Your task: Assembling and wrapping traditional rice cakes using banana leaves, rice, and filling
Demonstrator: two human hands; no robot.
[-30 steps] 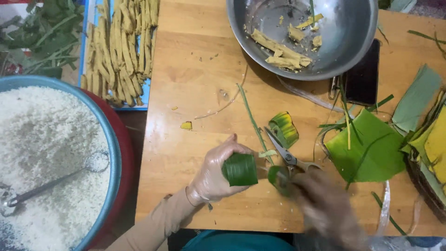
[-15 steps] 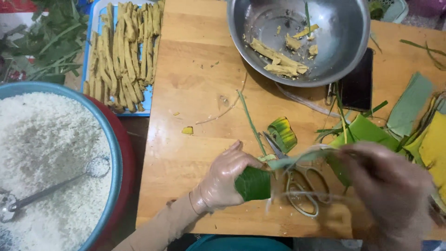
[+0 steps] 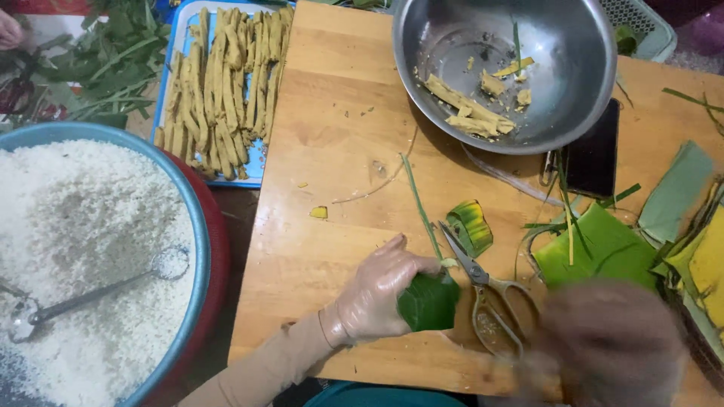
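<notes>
Wrapping step in hand: your left hand (image 3: 373, 298) pinches the leaf parcel (image 3: 428, 301) on the bench (image 3: 339, 151). Your right hand (image 3: 611, 339) is blurred, grip unreadable. Tying next demands a steady hold.

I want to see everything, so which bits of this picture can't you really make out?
- Right hand, head view: smeared by motion blur, so its grip cannot be told.
- Leaf parcel: what it contains is hidden by the wrapping and the left hand.
- Rice basin: cut off by the left and bottom edges.
- Leaf pile: cut off by the right edge.
</notes>
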